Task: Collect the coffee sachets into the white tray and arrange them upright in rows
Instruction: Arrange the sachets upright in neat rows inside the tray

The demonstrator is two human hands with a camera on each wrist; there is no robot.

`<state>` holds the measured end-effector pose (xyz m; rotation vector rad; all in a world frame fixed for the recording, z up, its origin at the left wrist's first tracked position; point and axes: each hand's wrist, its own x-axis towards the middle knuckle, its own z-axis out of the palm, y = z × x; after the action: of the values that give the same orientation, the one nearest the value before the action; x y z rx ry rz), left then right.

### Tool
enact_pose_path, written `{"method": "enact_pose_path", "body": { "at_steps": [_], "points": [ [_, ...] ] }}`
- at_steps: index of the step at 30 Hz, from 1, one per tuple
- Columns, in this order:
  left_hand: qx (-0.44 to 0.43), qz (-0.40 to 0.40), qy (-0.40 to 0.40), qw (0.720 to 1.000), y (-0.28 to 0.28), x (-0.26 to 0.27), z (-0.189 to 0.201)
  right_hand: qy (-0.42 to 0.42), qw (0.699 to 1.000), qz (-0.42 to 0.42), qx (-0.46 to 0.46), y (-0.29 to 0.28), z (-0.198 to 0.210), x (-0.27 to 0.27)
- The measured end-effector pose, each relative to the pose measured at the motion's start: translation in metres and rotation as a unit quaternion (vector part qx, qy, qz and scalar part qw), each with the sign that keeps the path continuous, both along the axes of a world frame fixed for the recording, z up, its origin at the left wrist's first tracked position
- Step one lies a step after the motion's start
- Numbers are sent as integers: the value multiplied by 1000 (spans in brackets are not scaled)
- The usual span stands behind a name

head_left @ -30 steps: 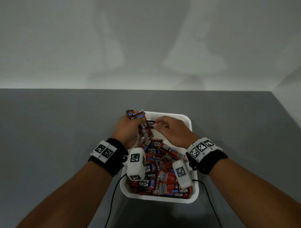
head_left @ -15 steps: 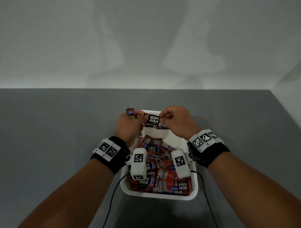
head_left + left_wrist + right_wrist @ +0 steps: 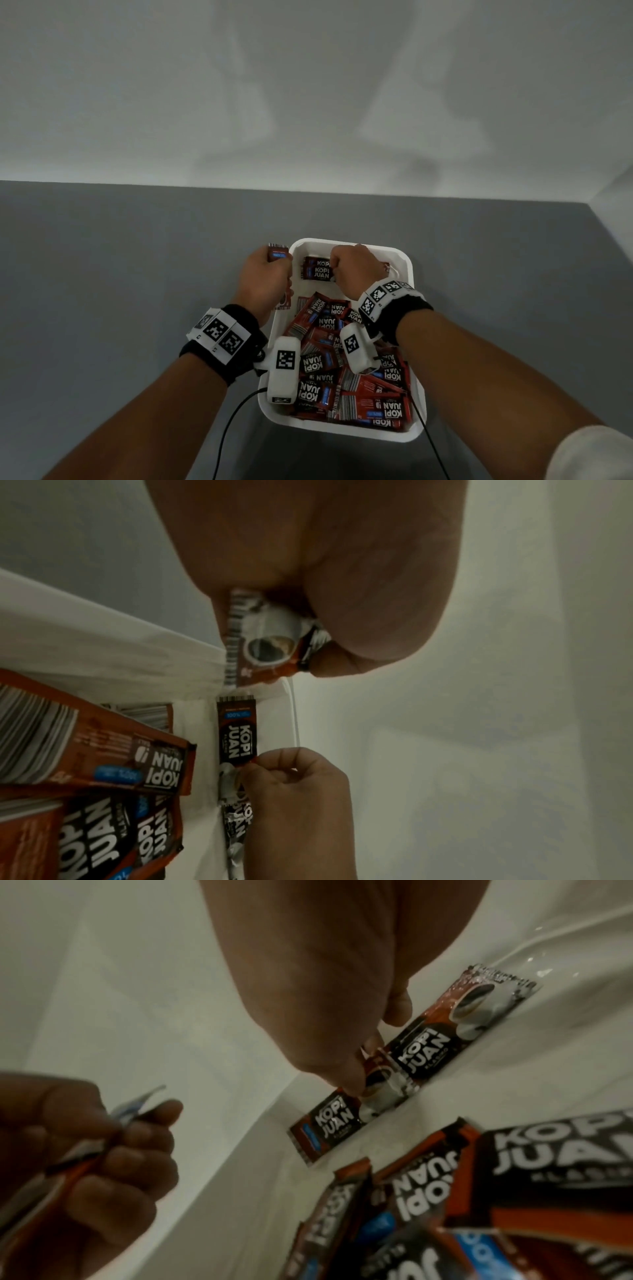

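A white tray [image 3: 401, 274] sits on the grey table, its near part filled with a loose pile of red-and-black coffee sachets [image 3: 346, 380]. My right hand [image 3: 334, 270] pinches one sachet [image 3: 317, 272] standing on edge against the tray's far wall. In the right wrist view its fingertips [image 3: 359, 1080] grip that sachet [image 3: 329, 1129], which overlaps a second upright sachet [image 3: 462, 1015]. My left hand [image 3: 274, 265] hovers over the tray's far left rim and grips a small bunch of sachets [image 3: 278, 251], also seen in the left wrist view [image 3: 260, 639].
The grey table [image 3: 120, 274] runs wide to the left and right of the tray and meets a white wall at the back. Black cables [image 3: 233, 421] trail from the wrist cameras toward the near edge.
My right hand took one sachet from the bunch in my left hand and lowered it against the tray's far wall. The left hand shifted slightly left with the rest.
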<state>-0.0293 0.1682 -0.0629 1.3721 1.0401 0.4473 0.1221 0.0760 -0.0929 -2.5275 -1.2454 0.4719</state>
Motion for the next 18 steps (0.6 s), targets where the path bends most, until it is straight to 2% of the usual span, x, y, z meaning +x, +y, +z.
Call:
{"method": "enact_pose_path", "body": {
  "at_steps": [3, 6, 14, 16, 18],
  "points": [
    [29, -40, 8, 999, 1, -3, 0, -82, 996, 28, -18, 1, -4, -1],
    [44, -44, 35, 997, 1, -2, -2, -121, 992, 39, -14, 2, -6, -2],
    [83, -95, 73, 989, -3, -7, 5, -78, 994, 59, -37, -10, 8, -2],
    [101, -141, 110, 979, -2, -7, 8, -63, 993, 67, -73, -25, 15, -1],
    [135, -220, 153, 954, -2, -1, 13, -56, 989, 76, -112, -41, 17, 1]
  ]
}}
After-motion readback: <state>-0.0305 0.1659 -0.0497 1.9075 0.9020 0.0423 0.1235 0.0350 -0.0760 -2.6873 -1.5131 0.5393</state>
